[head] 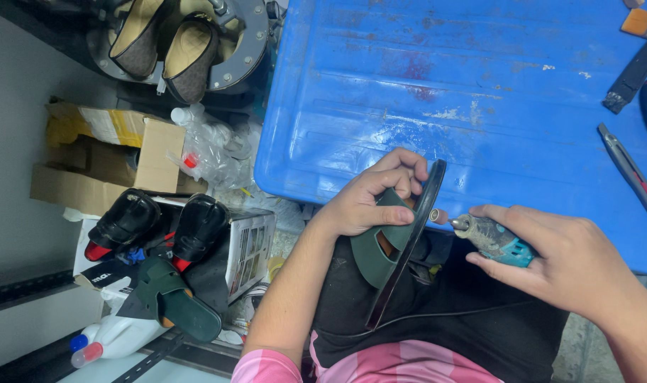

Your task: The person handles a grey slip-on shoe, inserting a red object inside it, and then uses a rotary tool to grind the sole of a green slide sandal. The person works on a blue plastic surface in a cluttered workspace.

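Box: brown cardboard box, far left, open.
Left hand: fingers curled tight round green sandal, held on edge.
Right hand: closed round teal rotary tool, tip at sole edge.

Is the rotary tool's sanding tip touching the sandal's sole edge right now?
Touching. The head view shows the rotary tool tip pressed against the sandal sole edge, no gap visible.

Left hand closed around a green sandal, held on edge over the lap, thin dark sole turned toward the tool. Right hand wrapped on a teal rotary tool, small sanding tip touching the sole's edge. Beyond, blue table with utility knife and brush. Matching green sandal and black shoes down left.
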